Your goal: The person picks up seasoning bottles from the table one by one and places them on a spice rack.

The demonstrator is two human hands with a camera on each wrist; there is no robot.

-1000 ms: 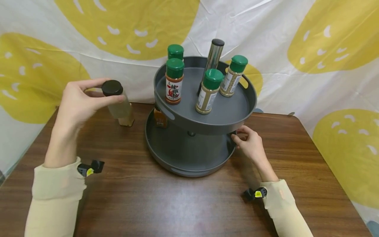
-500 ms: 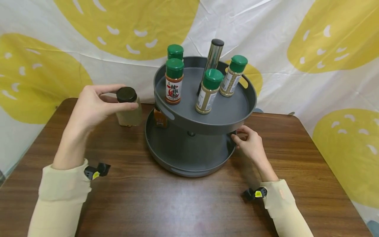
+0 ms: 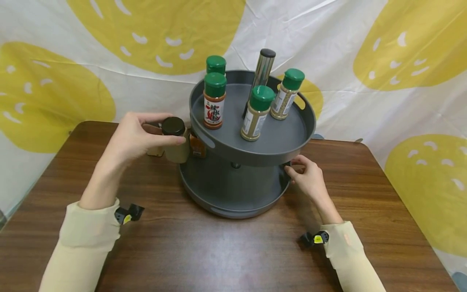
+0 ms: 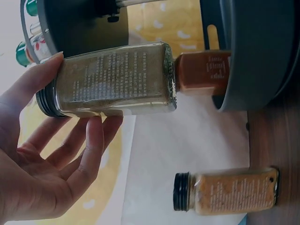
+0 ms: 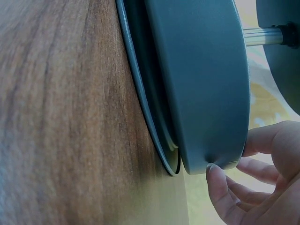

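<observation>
In the head view my left hand (image 3: 133,140) pinches a glass spice jar (image 3: 177,151) near its black lid, with greyish-brown powder inside. The jar hangs at the left side of a grey two-tier turntable, below its upper tray (image 3: 251,156). In the left wrist view the jar's base is close beside a reddish-brown spice jar (image 4: 201,72) on the lower tray; whether they touch I cannot tell. My right hand (image 3: 309,178) holds the rim of the lower tray (image 3: 233,213) on the right, thumb against its outer wall (image 5: 206,93) in the right wrist view.
Several green-capped spice bottles, among them a red-labelled bottle (image 3: 214,106), stand on the upper tray around a metal post (image 3: 263,69). Another black-lidded jar (image 4: 234,193) stands on the wooden table (image 3: 233,251), left of the turntable. A patterned cloth (image 3: 153,89) hangs behind.
My left hand has carried the spice jar rightward and slightly down, to the turntable's left edge. The right hand and the turntable have stayed in place.
</observation>
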